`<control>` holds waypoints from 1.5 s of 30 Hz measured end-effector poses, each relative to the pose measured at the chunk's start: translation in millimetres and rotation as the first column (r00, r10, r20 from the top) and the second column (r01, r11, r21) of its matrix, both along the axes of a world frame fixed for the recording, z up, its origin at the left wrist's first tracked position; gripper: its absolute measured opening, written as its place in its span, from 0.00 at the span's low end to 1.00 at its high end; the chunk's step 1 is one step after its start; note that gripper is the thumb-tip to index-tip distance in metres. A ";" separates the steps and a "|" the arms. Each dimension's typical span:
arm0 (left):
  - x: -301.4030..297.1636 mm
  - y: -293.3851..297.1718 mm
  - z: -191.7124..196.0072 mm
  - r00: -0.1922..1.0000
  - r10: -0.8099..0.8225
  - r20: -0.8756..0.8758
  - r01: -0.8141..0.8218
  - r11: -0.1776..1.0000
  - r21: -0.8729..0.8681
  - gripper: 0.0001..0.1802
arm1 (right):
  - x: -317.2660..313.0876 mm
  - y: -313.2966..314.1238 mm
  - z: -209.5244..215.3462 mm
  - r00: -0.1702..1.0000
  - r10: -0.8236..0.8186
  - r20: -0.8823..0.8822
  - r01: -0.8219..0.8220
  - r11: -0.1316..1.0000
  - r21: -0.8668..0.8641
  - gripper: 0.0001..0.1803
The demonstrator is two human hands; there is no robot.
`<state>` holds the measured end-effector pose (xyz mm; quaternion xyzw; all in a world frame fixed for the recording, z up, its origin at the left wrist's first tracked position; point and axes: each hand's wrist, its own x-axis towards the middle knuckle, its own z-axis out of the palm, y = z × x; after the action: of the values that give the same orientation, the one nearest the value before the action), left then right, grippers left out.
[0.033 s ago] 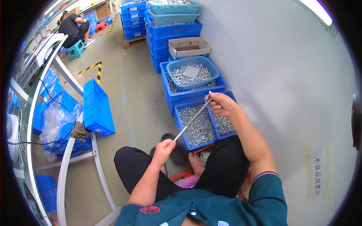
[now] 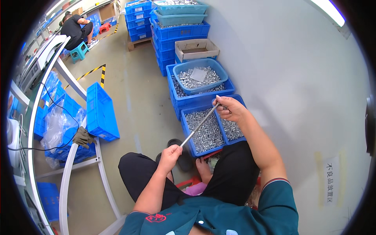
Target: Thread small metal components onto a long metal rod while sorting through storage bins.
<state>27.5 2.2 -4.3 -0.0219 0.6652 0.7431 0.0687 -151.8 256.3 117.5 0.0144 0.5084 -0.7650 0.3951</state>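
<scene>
A thin grey metal rod (image 2: 200, 125) slants up and to the right between my hands. My left hand (image 2: 170, 157) is closed in a fist around its lower end, above my lap. At the upper end, my right hand (image 2: 230, 108) pinches the rod between thumb and fingers; small metal pieces seem to sit in its curled fingers, too small to make out. Below the rod are two blue bins side by side, the left bin (image 2: 188, 137) and the right bin (image 2: 242, 102), both filled with small shiny metal parts (image 2: 206, 135).
Behind them, a light blue basket (image 2: 177, 80) of metal parts rests on a larger blue crate (image 2: 196, 102). Stacked crates (image 2: 166, 43) stand farther along the wall. A white-framed table (image 2: 66, 182) and blue crates (image 2: 102, 113) are at left. A person (image 2: 76, 31) sits on a stool far left.
</scene>
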 end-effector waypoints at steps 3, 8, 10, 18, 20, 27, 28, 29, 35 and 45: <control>0.4 -0.4 -4.1 1.000 0.009 -0.023 -0.010 1.000 -0.019 0.14 | 0.6 -2.3 3.3 0.998 -0.006 -0.065 0.011 0.997 0.070 0.13; 0.9 -0.3 -5.0 0.997 0.049 -0.061 -0.054 0.995 -0.078 0.14 | 8.1 -15.8 12.5 0.978 0.047 -0.203 0.029 0.934 0.355 0.14; -0.7 -0.7 -1.6 0.998 0.037 -0.041 -0.038 0.999 -0.025 0.14 | 10.9 -19.1 12.4 0.988 0.006 -0.154 0.018 0.988 0.153 0.14; -3.4 -1.0 7.0 0.999 0.034 0.037 -0.036 0.998 0.058 0.14 | 18.4 -29.7 2.0 0.891 0.453 0.020 -0.439 0.851 0.287 0.11; -3.8 -1.2 7.0 0.998 0.028 0.048 -0.032 0.996 0.081 0.15 | 13.9 -22.5 1.5 0.976 0.217 -0.017 -0.197 0.914 0.355 0.12; -1.6 -4.9 6.7 0.999 0.044 0.031 -0.044 0.999 0.018 0.15 | -0.8 -2.6 2.8 0.996 -0.089 0.022 0.090 0.996 -0.022 0.10; -1.1 -4.9 6.3 0.999 0.044 0.016 -0.044 0.999 -0.001 0.15 | -1.3 -1.6 2.2 0.996 -0.090 0.017 0.090 0.996 -0.021 0.10; -0.5 -4.9 6.2 0.999 0.045 0.012 -0.045 0.999 -0.001 0.15 | -1.6 -2.0 2.3 0.994 -0.111 0.010 0.112 0.993 -0.046 0.09; 2.4 -6.3 4.1 0.999 0.035 0.008 -0.035 0.999 0.004 0.13 | 1.5 -0.7 7.7 0.994 -0.109 0.020 0.111 0.981 -0.161 0.08; 1.1 -4.2 3.9 1.000 0.006 -0.007 -0.006 1.000 0.024 0.12 | 0.6 -1.8 8.9 0.998 0.018 -0.056 -0.021 0.999 -0.049 0.07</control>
<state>28.6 -2.0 -0.5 -0.0203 0.6563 0.7514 0.0643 -151.1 254.5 126.3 -0.0218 0.5000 -0.7737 0.3885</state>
